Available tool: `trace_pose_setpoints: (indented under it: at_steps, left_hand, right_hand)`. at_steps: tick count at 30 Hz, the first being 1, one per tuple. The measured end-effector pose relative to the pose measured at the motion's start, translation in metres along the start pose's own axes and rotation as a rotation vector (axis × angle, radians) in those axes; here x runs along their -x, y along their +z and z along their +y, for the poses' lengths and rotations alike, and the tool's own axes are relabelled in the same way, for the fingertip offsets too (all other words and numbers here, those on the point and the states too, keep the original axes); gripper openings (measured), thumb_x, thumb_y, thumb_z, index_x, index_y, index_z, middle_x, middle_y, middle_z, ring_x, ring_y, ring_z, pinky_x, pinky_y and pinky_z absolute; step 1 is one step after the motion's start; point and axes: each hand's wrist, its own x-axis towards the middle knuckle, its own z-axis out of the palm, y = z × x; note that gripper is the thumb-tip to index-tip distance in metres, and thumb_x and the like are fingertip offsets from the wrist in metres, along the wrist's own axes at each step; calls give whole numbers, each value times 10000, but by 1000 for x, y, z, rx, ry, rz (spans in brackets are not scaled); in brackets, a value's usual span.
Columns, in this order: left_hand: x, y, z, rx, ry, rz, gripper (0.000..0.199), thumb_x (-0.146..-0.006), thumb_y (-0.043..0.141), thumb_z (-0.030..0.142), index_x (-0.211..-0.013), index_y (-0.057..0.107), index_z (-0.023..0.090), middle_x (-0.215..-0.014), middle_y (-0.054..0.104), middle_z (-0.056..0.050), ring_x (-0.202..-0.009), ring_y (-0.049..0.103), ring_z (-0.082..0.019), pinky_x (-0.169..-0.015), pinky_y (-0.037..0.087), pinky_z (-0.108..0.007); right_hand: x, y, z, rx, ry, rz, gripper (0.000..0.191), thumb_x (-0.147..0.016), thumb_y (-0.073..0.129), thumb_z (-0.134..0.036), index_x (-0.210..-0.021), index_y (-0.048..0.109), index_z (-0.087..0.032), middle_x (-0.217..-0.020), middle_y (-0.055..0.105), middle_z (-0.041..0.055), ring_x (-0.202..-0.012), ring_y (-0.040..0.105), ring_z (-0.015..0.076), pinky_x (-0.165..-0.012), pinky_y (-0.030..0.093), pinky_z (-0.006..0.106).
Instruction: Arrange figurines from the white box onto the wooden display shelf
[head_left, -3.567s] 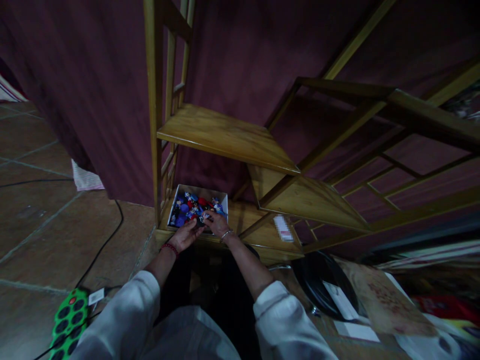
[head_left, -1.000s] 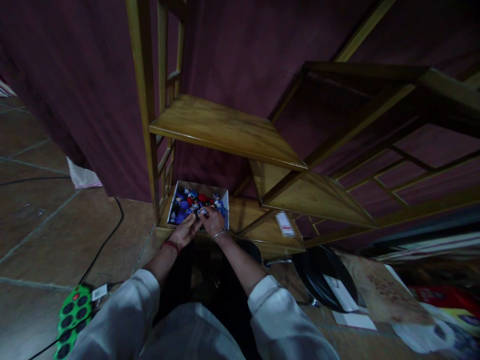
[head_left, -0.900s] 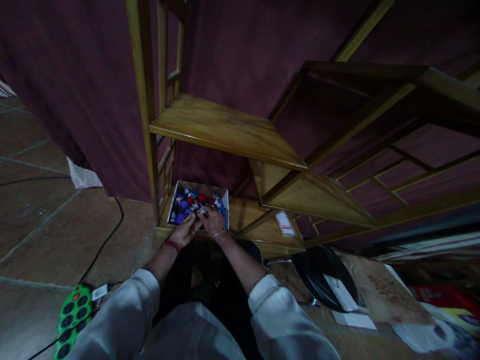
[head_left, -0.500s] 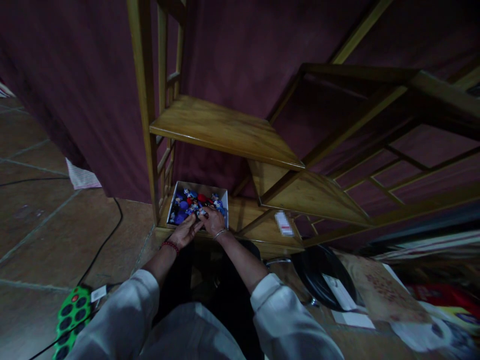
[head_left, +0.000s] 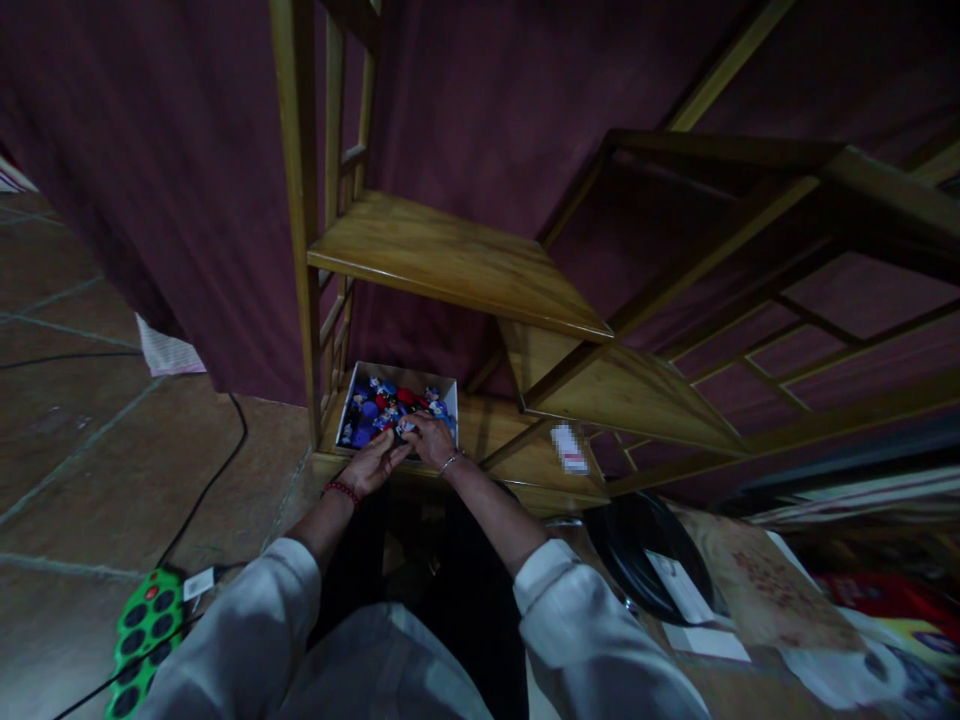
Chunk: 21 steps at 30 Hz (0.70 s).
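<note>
A white open box [head_left: 405, 371] sits on the lowest wooden shelf, packed with small figurines [head_left: 375, 403] in blue, red and dark colours. My right hand [head_left: 430, 440] reaches over the box's near edge, its fingertips pinched on a small figurine. My left hand [head_left: 367, 465] lies beside it at the near corner, fingertips close to the same spot. Whether the left fingers hold anything is hidden. A red beaded bracelet circles my left wrist, and a thin silver bangle circles my right.
The wooden shelf unit [head_left: 450, 265] stands against a dark maroon curtain [head_left: 187, 200]. A green power strip [head_left: 142, 625] and black cable [head_left: 214, 500] lie on the tile floor at left. A black round object [head_left: 645, 555] and papers lie at lower right.
My right forearm and sleeve have swung slightly right, while both hands stay at the box. The view has shifted slightly.
</note>
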Motion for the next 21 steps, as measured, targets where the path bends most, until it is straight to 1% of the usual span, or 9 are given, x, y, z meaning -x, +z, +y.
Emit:
trace_pose_setpoints:
  at_steps: [6, 9, 13, 17, 21]
  left_hand:
    - [1, 0, -1, -41, -12, -40, 94, -759, 548, 147, -824, 610, 118, -884, 644, -47, -861, 605, -149, -898, 434, -322]
    - [2, 0, 0, -41, -16, -52, 97, -756, 554, 151, -828, 607, 114, -890, 641, -51, -872, 603, -156, -902, 431, -329]
    - [2, 0, 0, -34, -33, -53, 87, -743, 567, 137, -819, 604, 114, -876, 643, -56, -868, 605, -160, -914, 418, -352]
    - [1, 0, -2, -31, -51, -33, 57, -744, 563, 128, -783, 600, 109, -863, 647, -66, -865, 607, -172, -916, 412, -379]
    - [2, 0, -3, -24, -30, -34, 55, -747, 558, 119, -783, 599, 111, -846, 651, -65, -871, 606, -174, -926, 401, -388]
  right_hand:
    - [-1, 0, 5, -9, -84, -13, 208, -747, 551, -162, -940, 611, -212, -891, 595, 16, -874, 525, 141, -791, 385, 246]
    - [-1, -1, 7, -13, -102, -20, 213, -747, 553, -161, -948, 605, -210, -881, 589, 15, -872, 522, 139, -784, 386, 244]
    - [0, 0, 11, -17, -83, -20, 237, -747, 556, -171, -978, 589, -216, -906, 588, 16, -884, 523, 138, -796, 385, 252]
    - [3, 2, 14, -18, -73, -24, 288, -720, 566, -136, -994, 587, -221, -935, 600, 21, -887, 533, 142, -799, 392, 253]
    - [5, 3, 13, -16, -32, 17, 302, -716, 563, -144, -1006, 581, -230, -968, 606, 23, -865, 552, 140, -773, 405, 246]
